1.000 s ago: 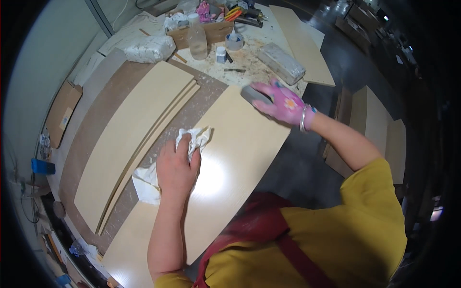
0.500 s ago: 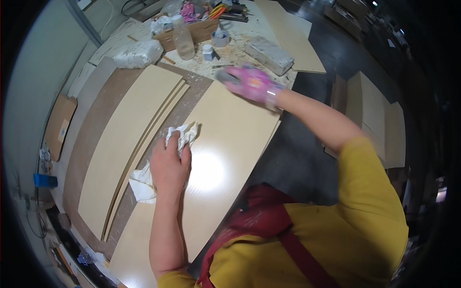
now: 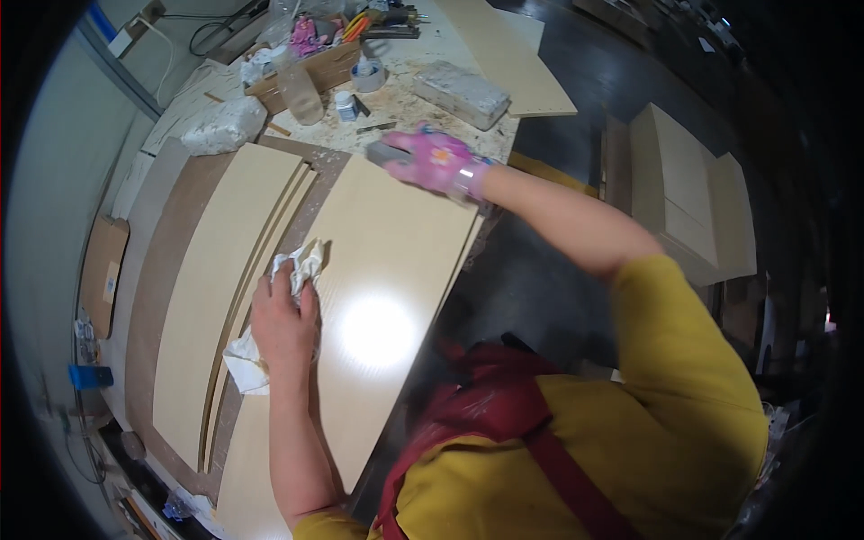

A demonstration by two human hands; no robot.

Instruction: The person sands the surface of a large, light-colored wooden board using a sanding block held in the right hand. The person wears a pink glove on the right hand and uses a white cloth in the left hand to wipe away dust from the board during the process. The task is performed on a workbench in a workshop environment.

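A pale wooden board point(image 3: 355, 238) lies lengthwise before me, its glossy face catching a bright reflection. My right hand point(image 3: 438, 162), in a pink flowered glove, is closed on a grey sanding block point(image 3: 387, 154) at the board's far end. Bare, my left hand point(image 3: 285, 326) rests near the board's left edge with its fingers curled over a crumpled white cloth point(image 3: 309, 259). Part of the cloth sticks out beside the wrist. The left palm is hidden, and so is the underside of the block.
Several similar boards point(image 3: 225, 261) lie stacked to the left. Beyond the far end are a clear bottle point(image 3: 300, 94), a small white bottle point(image 3: 346, 106), a tape roll point(image 3: 367, 77), a dusty grey block point(image 3: 462, 93) and a box of tools point(image 3: 333, 70). Cartons point(image 3: 677, 193) stand at the right.
The view has shifted, so the bench appears further left and the floor at right shows more. My right hand stays at the board's far end with the block; my left still holds the cloth.
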